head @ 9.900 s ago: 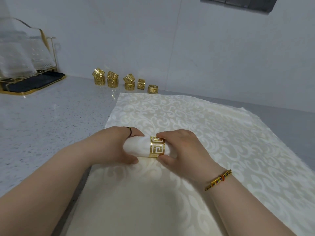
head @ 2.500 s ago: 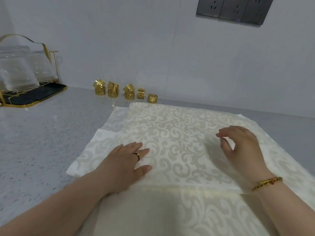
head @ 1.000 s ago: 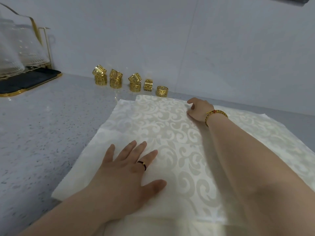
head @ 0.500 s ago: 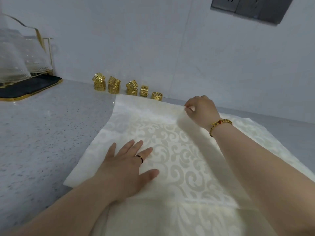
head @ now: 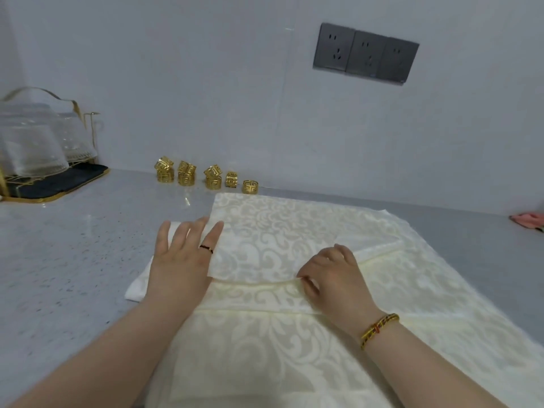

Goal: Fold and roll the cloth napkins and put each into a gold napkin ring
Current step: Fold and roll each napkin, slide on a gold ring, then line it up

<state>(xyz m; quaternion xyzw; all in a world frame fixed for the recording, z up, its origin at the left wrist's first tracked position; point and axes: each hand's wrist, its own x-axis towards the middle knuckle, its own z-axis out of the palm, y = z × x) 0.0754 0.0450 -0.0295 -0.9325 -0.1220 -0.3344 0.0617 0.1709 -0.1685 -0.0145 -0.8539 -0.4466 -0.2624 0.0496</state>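
The top napkin [head: 279, 240] lies folded on a stack of patterned cream cloths [head: 294, 354] spread over the grey speckled counter [head: 73, 245]. The left hand [head: 179, 260] lies flat on the napkin's left part, fingers straight and spread, pressing it down; a dark band [head: 206, 248] sits on one finger. The right hand [head: 332, 278] is at the napkin's near folded edge, fingers curled, thumb and fingertips pinching that edge against the cloth below; a gold and red bracelet [head: 379, 329] circles its wrist. Beyond the napkin's far left corner, the gold rings [head: 206, 176] stand in a row near the wall, some stacked in twos, the rightmost just beside the cloth. Far left, clear glasses sit upturned in a gold rack [head: 35, 148] on a dark tray. Grey sockets [head: 365, 57] are on the wall, and something pink [head: 528, 220] lies at the counter's right edge.
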